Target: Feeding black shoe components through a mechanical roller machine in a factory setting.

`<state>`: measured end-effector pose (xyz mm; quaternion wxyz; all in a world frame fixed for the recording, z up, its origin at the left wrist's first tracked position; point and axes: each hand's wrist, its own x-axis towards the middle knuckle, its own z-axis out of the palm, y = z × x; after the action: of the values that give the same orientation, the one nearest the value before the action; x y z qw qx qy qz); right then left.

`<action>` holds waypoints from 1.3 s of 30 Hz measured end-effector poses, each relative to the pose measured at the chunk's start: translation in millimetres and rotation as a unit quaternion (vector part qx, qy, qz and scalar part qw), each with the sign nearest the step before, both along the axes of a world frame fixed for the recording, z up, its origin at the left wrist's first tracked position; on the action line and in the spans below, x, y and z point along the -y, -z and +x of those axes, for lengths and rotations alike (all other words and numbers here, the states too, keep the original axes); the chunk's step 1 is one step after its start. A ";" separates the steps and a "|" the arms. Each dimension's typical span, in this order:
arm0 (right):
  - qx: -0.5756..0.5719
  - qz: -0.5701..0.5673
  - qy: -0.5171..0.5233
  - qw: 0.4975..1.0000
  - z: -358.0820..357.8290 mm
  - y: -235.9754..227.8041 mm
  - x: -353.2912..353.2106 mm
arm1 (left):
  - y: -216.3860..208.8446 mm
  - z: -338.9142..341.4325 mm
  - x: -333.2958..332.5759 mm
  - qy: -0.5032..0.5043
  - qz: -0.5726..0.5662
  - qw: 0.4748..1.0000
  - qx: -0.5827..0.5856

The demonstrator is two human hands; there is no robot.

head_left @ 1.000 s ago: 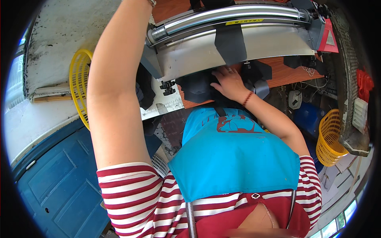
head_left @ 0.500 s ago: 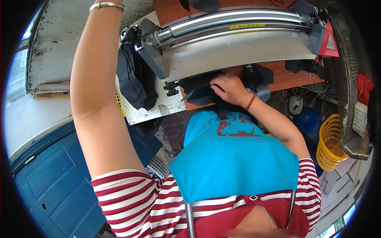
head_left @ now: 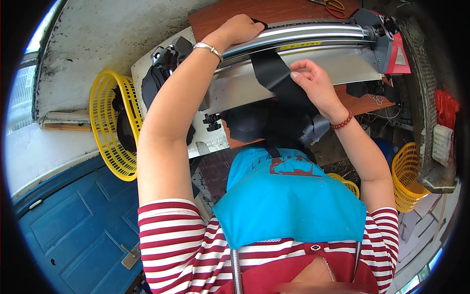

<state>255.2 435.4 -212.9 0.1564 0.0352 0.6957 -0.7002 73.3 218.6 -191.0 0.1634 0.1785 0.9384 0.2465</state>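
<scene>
My left hand (head_left: 241, 30) reaches over the silver roller (head_left: 313, 33) of a bench machine. Its fingers are curled at the far side of the roller, with a dark edge of a thin black piece (head_left: 261, 23) showing at the fingertips. A flat black sheet piece (head_left: 274, 72) hangs from under the roller and slants over the machine's metal plate (head_left: 338, 66). Beside that sheet is my right hand (head_left: 314, 84), fingers and thumb apart, the thumb tip at the sheet's edge. More black pieces (head_left: 249, 122) lie below the plate, close to my blue apron (head_left: 289, 196).
Black pieces (head_left: 155, 81) are stacked at the machine's left end. A yellow basket (head_left: 100, 130) holding dark pieces stands left, another yellow basket (head_left: 406, 176) right. Scissors (head_left: 335, 7) with orange handles lie at the back. A blue door (head_left: 73, 220) is at lower left.
My left hand has come into view, at the roller's far side. My right hand has risen from the black pieces below the plate to the sheet now at the roller. The left basket has come into view.
</scene>
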 end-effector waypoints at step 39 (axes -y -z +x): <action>-0.343 0.303 -0.201 0.866 73.4 88.5 55.9 | -79.1 -62.6 17.5 -0.245 0.250 0.935 0.048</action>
<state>328.6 379.4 -301.4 0.0267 -0.3021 0.8753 -0.3767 10.6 201.2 -111.9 0.0925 -0.0337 0.8520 0.5142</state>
